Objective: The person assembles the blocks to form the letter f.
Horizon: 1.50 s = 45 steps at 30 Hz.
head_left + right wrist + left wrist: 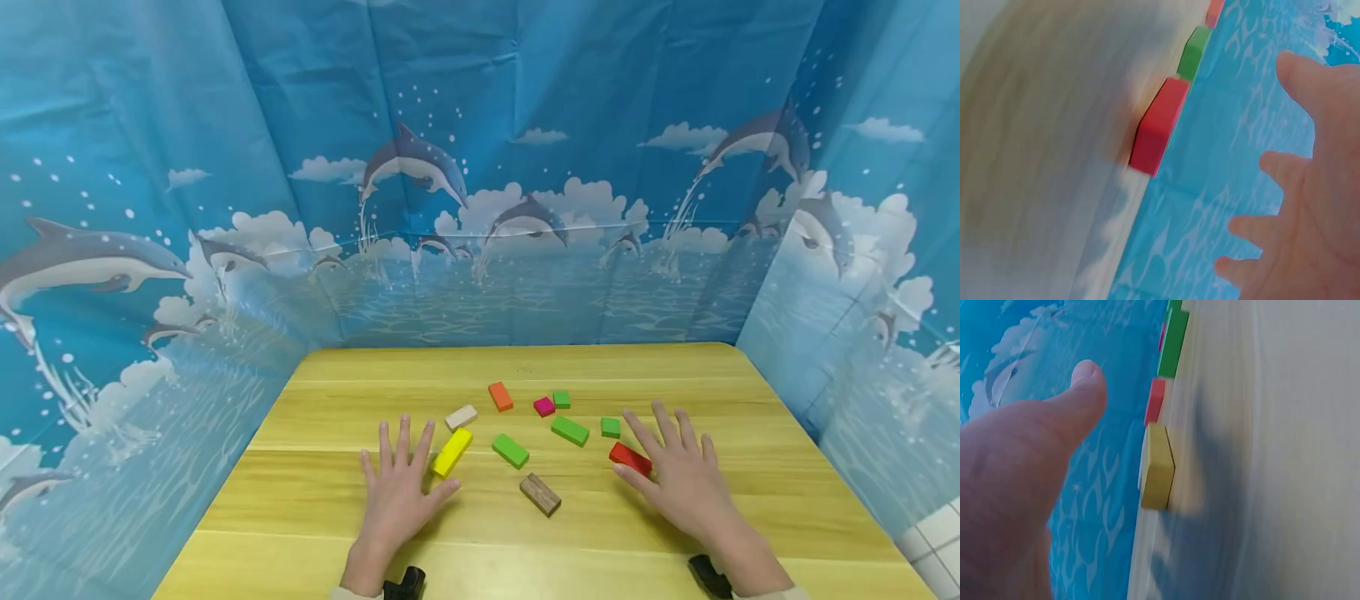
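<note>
Fingers spread, my left hand [399, 498] hovers over the table just left of a yellow block [452, 452] and holds nothing. On the other side my right hand [686, 479] is likewise spread and bare, with its thumb beside a red block [630, 459]; in the right wrist view that red block [1161, 125] lies apart from the palm. Between the hands lie two longer green blocks [511, 451], a brown wood-grained block [540, 494], a whitish block [461, 417], an orange block [501, 397], a small magenta block [544, 407] and two small green blocks [611, 427].
The blocks lie scattered on a light wooden table [300, 517]. A blue curtain [517, 292] printed with dolphins and waves hangs along the back and both sides. White floor tiles [941, 529] show at the lower right. Each wrist wears a black camera mount [405, 583].
</note>
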Motion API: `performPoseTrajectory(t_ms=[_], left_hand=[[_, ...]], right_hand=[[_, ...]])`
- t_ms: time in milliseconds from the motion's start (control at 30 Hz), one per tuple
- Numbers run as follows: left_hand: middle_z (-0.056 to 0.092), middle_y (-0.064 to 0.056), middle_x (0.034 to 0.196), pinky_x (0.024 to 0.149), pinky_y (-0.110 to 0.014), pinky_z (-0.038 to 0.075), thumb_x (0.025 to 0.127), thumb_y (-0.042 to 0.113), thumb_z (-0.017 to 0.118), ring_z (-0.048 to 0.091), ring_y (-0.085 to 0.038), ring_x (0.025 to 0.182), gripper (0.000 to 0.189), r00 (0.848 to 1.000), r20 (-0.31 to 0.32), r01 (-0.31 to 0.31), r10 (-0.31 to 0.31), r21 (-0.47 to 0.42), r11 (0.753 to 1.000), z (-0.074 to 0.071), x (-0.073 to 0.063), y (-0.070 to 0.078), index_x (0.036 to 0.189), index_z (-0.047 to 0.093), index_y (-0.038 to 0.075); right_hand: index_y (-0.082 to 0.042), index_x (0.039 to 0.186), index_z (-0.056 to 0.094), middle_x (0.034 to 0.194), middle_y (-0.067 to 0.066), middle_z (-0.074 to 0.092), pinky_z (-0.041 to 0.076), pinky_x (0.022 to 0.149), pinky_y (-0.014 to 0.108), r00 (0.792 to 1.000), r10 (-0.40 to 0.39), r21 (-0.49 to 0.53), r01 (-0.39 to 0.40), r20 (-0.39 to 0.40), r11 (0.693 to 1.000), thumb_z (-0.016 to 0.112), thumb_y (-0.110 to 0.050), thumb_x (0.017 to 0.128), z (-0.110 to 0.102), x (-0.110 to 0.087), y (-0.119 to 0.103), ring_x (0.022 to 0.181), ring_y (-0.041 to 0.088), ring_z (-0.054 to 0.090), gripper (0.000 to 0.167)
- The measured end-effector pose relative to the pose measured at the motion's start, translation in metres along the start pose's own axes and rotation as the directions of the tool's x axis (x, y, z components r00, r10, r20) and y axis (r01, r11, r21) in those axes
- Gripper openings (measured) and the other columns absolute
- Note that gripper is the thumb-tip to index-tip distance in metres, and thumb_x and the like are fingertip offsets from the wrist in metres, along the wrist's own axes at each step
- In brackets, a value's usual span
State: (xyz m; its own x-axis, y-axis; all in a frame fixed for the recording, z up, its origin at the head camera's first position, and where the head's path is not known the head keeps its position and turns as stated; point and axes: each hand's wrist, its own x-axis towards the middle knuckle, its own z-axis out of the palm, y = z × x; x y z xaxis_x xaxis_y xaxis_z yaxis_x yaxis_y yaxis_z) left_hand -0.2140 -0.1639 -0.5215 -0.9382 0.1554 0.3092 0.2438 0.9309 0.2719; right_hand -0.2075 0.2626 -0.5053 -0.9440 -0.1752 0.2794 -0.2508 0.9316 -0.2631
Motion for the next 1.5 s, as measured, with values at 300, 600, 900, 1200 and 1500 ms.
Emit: performPoseTrajectory(t_ms=[300,600,900,1200,1500], left_hand=[[0.0,-0.009,0.168,0.112,-0.073,0.006,0.085,0.066,0.069,-0.008,-0.039,0.152,0.103,1.0,0.017,-0.009,0.011,-0.097,0.995,0.0,0.004,0.029,0.163,0.011,0.035],[0.04,-0.017,0.153,0.11,-0.073,0.017,0.086,0.063,0.07,0.027,-0.044,0.145,0.096,0.993,0.063,-0.086,0.104,-0.237,0.968,0.006,0.0,0.056,0.161,0.027,0.021],[0.048,-0.009,0.147,0.112,-0.056,0.032,0.085,0.062,0.071,0.042,-0.03,0.136,0.095,0.976,0.109,-0.147,0.19,-0.316,0.937,0.018,-0.001,0.078,0.158,0.033,0.015],[0.054,-0.011,0.143,0.107,-0.053,0.04,0.084,0.066,0.069,0.048,-0.03,0.132,0.089,0.966,0.181,-0.122,0.185,-0.311,0.943,0.029,0.001,0.093,0.148,0.048,0.007],[0.06,-0.003,0.128,0.103,-0.048,0.043,0.081,0.07,0.069,0.049,-0.023,0.122,0.08,0.966,0.183,-0.141,0.183,-0.223,0.965,0.036,0.003,0.098,0.132,0.063,0.008]], right_hand=[[-0.034,0.159,0.03,0.162,0.019,0.026,0.026,0.103,0.075,0.995,-0.098,0.1,0.096,0.02,0.99,0.064,-0.058,0.094,0.013,0.007,-0.018,0.143,0.054,0.021,0.077],[-0.044,0.157,0.03,0.16,0.01,0.032,0.041,0.098,0.066,0.988,-0.143,0.26,0.125,0.053,0.957,0.073,-0.044,0.093,0.016,0.002,-0.043,0.142,0.039,0.033,0.077],[-0.047,0.154,0.033,0.147,-0.001,0.047,0.048,0.096,0.055,0.979,-0.169,0.337,0.121,0.117,0.934,0.081,-0.033,0.088,0.02,0.006,-0.058,0.132,0.026,0.048,0.083],[-0.028,0.152,0.047,0.115,-0.006,0.061,0.051,0.073,0.028,0.958,-0.219,0.408,0.128,0.186,0.904,0.082,-0.017,0.086,0.025,0.014,-0.07,0.096,0.012,0.059,0.075],[-0.01,0.14,0.06,0.098,-0.013,0.062,0.052,0.076,0.029,0.941,-0.257,0.446,0.136,0.222,0.885,0.08,-0.01,0.087,0.033,0.018,-0.079,0.089,0.006,0.058,0.057]])
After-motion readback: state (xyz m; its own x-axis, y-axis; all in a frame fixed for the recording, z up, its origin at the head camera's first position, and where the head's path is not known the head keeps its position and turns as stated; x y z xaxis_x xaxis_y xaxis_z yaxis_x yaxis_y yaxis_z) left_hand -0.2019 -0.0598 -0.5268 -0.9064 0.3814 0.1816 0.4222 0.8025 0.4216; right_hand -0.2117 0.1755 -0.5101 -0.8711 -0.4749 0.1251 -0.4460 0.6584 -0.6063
